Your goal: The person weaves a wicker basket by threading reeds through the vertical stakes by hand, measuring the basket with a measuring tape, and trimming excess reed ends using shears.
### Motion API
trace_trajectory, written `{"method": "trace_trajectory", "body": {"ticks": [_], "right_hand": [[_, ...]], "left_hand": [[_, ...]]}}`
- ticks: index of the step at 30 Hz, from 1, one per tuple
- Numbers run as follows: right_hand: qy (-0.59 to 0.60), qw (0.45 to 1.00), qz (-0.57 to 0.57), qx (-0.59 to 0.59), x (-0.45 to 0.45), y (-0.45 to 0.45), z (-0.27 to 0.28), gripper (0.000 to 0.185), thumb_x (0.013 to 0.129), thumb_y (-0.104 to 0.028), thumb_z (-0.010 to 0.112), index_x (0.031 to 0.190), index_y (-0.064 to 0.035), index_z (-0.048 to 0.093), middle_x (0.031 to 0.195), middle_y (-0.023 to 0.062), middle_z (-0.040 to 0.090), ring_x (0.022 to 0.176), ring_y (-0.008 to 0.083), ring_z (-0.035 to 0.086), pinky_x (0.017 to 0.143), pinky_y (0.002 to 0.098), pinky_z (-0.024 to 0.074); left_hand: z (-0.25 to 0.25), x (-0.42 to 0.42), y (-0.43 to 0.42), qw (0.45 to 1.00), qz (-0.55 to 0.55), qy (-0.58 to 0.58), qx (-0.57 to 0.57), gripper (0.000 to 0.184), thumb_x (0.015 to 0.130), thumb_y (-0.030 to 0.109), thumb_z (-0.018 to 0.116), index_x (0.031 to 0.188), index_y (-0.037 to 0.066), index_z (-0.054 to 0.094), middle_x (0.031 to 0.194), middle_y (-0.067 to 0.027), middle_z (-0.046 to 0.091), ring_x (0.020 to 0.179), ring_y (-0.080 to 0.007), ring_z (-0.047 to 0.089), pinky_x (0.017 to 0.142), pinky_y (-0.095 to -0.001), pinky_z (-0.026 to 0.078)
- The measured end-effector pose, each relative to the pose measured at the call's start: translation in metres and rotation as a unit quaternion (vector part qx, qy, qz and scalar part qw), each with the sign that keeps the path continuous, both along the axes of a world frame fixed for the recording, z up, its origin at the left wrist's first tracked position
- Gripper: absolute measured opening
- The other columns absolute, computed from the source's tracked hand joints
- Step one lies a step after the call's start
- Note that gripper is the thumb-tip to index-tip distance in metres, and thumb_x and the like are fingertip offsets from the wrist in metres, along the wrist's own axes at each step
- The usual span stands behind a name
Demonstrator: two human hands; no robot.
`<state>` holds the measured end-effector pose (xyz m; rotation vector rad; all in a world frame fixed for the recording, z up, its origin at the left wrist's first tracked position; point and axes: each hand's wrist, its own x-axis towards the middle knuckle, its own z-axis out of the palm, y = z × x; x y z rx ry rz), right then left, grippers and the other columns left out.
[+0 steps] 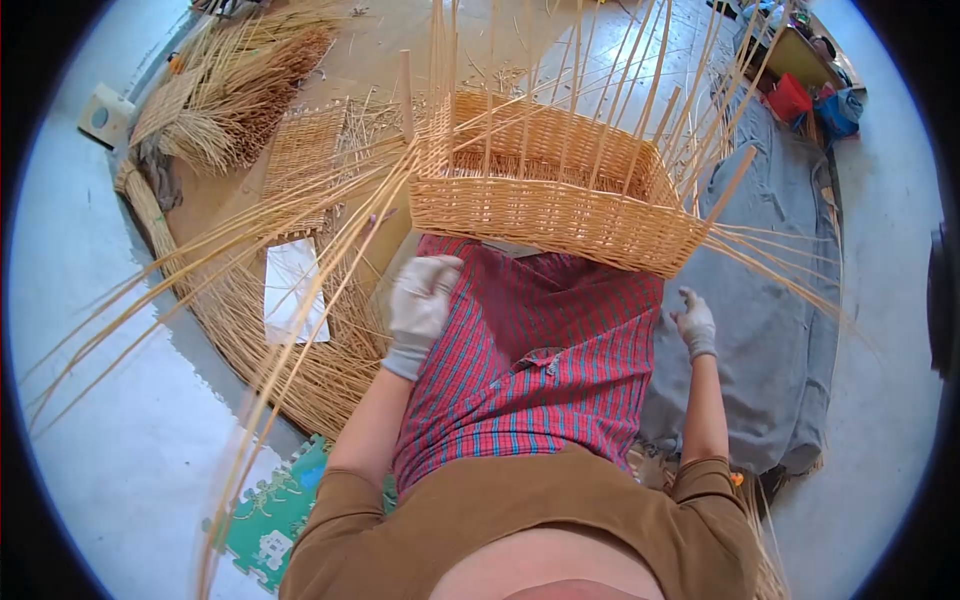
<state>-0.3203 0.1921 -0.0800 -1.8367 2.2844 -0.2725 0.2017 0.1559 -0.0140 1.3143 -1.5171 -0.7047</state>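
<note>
A half-woven rectangular wicker basket (560, 217) rests above my lap, tilted so that I see into it. Upright stakes rise from its walls, and long loose canes (330, 215) fan out from its left corner. Below that corner is my left hand (425, 297), in a whitish glove, with its fingers curled closed; whatever may be inside them is hidden. My right hand (695, 325), gloved too, is below the basket's right end, apart from it. Its fingers are spread, and no object shows in them. A red plaid cloth (540, 390) covers my lap.
Bundles of cane (225, 110) and a flat woven panel (303, 155) lie at the upper left. More canes (300, 375) and a white sheet (296, 290) are beside my left arm. A grey cloth-covered pile (755, 350) stands on the right, with a red container (789, 98) beyond.
</note>
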Motion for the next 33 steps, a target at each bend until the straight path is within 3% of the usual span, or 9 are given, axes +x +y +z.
{"method": "trace_trajectory", "body": {"ticks": [4, 10, 16, 18, 24, 27, 28, 30, 33], "right_hand": [[-0.221, 0.974, 0.033, -0.042, 0.101, -0.037, 0.076, 0.026, 0.088, -0.014, 0.066, 0.112, -0.0041, 0.065, 0.102, 0.0164, 0.071, 0.096, 0.03, 0.069, 0.086, 0.0366, 0.0534], [-0.28, 0.884, 0.372, -0.031, 0.317, -0.071, 0.138, 0.028, 0.088, -0.014, 0.065, 0.115, -0.0091, 0.067, 0.109, 0.0131, 0.069, 0.102, 0.0307, 0.065, 0.093, 0.0382, 0.0518], [-0.326, 0.676, 0.599, -0.281, 0.485, -0.06, 0.146, 0.036, 0.081, -0.028, 0.069, 0.114, -0.0133, 0.067, 0.109, 0.0114, 0.064, 0.109, 0.0312, 0.059, 0.098, 0.0451, 0.045], [-0.272, 0.682, 0.658, -0.167, 0.488, -0.049, 0.132, 0.029, 0.081, -0.031, 0.067, 0.103, -0.0126, 0.069, 0.095, 0.0084, 0.065, 0.098, 0.0298, 0.062, 0.092, 0.0431, 0.0471], [-0.194, 0.77, 0.599, -0.105, 0.454, -0.034, 0.145, 0.015, 0.083, -0.028, 0.067, 0.077, -0.0141, 0.067, 0.079, 0.0043, 0.065, 0.081, 0.0267, 0.065, 0.078, 0.0416, 0.0509], [-0.485, 0.694, 0.405, -0.345, 0.357, -0.088, 0.133, 0.011, 0.089, -0.013, 0.056, 0.079, -0.011, 0.061, 0.077, 0.0065, 0.063, 0.074, 0.0218, 0.061, 0.076, 0.0341, 0.0509], [-0.673, 0.714, 0.131, -0.14, 0.295, -0.132, 0.05, 0.019, 0.1, -0.02, 0.051, 0.086, -0.0098, 0.06, 0.078, 0.0043, 0.061, 0.071, 0.0182, 0.057, 0.079, 0.0359, 0.0516], [-0.839, 0.497, 0.178, -0.134, 0.269, -0.188, 0.053, 0.027, 0.106, -0.029, 0.045, 0.094, -0.0076, 0.058, 0.082, 0.0026, 0.059, 0.072, 0.0152, 0.054, 0.083, 0.0361, 0.0524], [-0.766, 0.61, 0.116, -0.168, 0.272, -0.188, 0.054, 0.027, 0.105, -0.032, 0.047, 0.101, -0.0073, 0.058, 0.087, 0.0025, 0.062, 0.076, 0.0134, 0.057, 0.082, 0.034, 0.0546]], "left_hand": [[-0.038, 0.084, -0.066, 0.919, 0.104, 0.38, 0.025, 0.017, 0.092, 0.002, 0.064, 0.109, 0.001, 0.063, 0.102, -0.0082, 0.069, 0.094, -0.0169, 0.065, 0.083, -0.0335, 0.056], [-0.015, 0.107, -0.094, 0.873, 0.053, 0.484, 0.034, 0.019, 0.092, 0.009, 0.063, 0.109, -0.001, 0.062, 0.091, -0.0137, 0.068, 0.077, -0.0183, 0.066, 0.075, -0.033, 0.061], [0.039, 0.129, -0.047, 0.907, -0.127, 0.208, 0.344, 0.032, 0.089, 0.007, 0.065, 0.119, -0.001, 0.061, 0.094, -0.0125, 0.068, 0.084, -0.0189, 0.066, 0.081, -0.0328, 0.058], [0.072, 0.111, -0.047, 0.983, -0.183, 0.009, 0.028, 0.036, 0.089, 0.006, 0.066, 0.124, -0.001, 0.059, 0.099, -0.0062, 0.067, 0.088, -0.0133, 0.064, 0.079, -0.0286, 0.055], [0.081, 0.064, -0.079, 0.993, -0.091, -0.004, -0.069, 0.036, 0.097, 0.015, 0.062, 0.128, 0.0, 0.053, 0.092, -0.004, 0.063, 0.081, -0.0102, 0.06, 0.08, -0.0283, 0.053], [0.034, 0.103, -0.093, 0.984, -0.014, 0.172, -0.054, 0.021, 0.105, 0.021, 0.048, 0.114, 0.003, 0.054, 0.083, -0.0072, 0.061, 0.078, -0.0135, 0.057, 0.075, -0.0319, 0.053], [0.028, 0.106, -0.09, 0.975, 0.002, 0.213, -0.059, 0.023, 0.105, 0.025, 0.049, 0.109, 0.003, 0.054, 0.081, -0.0068, 0.06, 0.072, -0.011, 0.054, 0.08, -0.0337, 0.053], [0.025, 0.097, -0.088, 0.964, 0.012, 0.258, -0.069, 0.025, 0.104, 0.029, 0.049, 0.105, 0.004, 0.055, 0.08, -0.0064, 0.06, 0.067, -0.0084, 0.052, 0.085, -0.0354, 0.054], [0.019, 0.075, -0.07, 0.966, 0.004, 0.19, -0.175, 0.033, 0.101, 0.036, 0.055, 0.109, 0.004, 0.055, 0.087, -0.0084, 0.061, 0.083, -0.0166, 0.061, 0.102, -0.0435, 0.046]]}}
